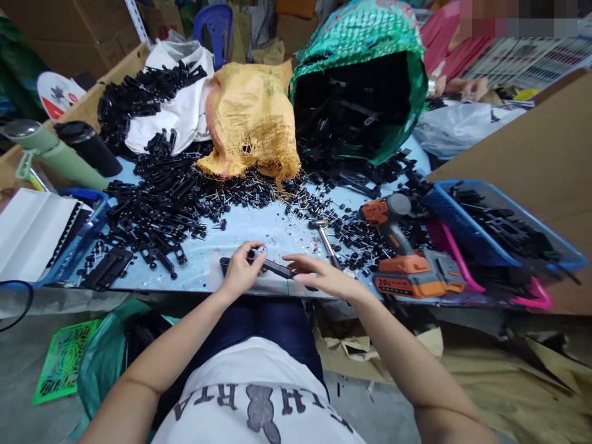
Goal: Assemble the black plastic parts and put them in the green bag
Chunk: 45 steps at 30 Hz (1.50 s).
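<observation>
A slim black plastic bar (276, 268) lies slantwise between my hands, just above the table's front edge. My left hand (243, 271) is closed on its left end, thumb and forefinger pinching near a small round metal-looking spot. At the bar's other end, my right hand (324, 275) has the tip between thumb and fingers, the forefinger stretched loosely above it. Another dark piece (224, 265) shows beside my left hand, partly hidden by it. A hammer (326, 240) with a metal shaft rests beyond my right hand. Near it stands an orange and black cordless drill (402, 253).
Heaps of black plastic parts (152, 191) and pins (259, 188) cover the table's back. Behind them are a yellow sack (252, 117) and an open green sack (358, 37). Blue baskets (509, 225) flank both sides; bottles (87, 148) stand left. Another person's hands (462, 88) are back right.
</observation>
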Each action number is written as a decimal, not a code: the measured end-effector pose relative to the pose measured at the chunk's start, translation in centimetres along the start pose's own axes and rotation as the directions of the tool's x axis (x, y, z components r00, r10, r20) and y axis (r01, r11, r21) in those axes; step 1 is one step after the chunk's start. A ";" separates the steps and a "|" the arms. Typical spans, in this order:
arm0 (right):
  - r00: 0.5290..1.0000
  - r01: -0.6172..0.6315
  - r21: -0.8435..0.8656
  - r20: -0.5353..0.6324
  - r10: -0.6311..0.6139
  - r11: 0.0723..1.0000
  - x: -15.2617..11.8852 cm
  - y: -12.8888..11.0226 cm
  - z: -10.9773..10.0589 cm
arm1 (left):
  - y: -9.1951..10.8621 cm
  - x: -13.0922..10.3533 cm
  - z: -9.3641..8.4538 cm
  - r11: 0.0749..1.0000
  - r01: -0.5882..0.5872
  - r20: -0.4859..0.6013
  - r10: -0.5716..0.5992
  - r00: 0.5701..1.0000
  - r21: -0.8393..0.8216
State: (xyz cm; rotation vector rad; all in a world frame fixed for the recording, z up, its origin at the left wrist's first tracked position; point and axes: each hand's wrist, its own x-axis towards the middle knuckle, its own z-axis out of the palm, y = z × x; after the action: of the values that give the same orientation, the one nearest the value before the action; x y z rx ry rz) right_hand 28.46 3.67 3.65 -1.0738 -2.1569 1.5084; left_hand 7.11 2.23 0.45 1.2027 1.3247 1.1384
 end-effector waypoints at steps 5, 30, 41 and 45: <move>0.994 0.006 -0.543 0.093 0.053 0.840 -0.1 0.7 0.4 | -0.9 0.5 -1.0 0.811 -0.385 0.363 0.231 0.903 0.441; 0.998 0.039 -0.941 0.021 -0.055 0.337 1.5 -0.6 2.5 | -4.1 0.7 -2.2 0.453 -0.587 0.505 0.301 0.809 0.671; 0.998 0.033 -0.845 -0.001 -0.064 0.534 4.0 3.9 -1.9 | -2.6 7.6 -5.6 0.424 -0.092 -0.002 0.216 0.976 0.901; 0.909 -0.373 -0.781 -0.415 0.030 0.501 8.4 5.0 -4.7 | -3.3 9.7 -7.2 0.418 0.012 -0.084 0.155 0.984 0.908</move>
State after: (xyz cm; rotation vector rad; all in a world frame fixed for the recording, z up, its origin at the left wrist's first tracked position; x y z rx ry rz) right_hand 27.68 13.73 -0.33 -1.7769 -2.5514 0.1024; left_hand -0.68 11.44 -2.94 1.9862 2.1683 0.4745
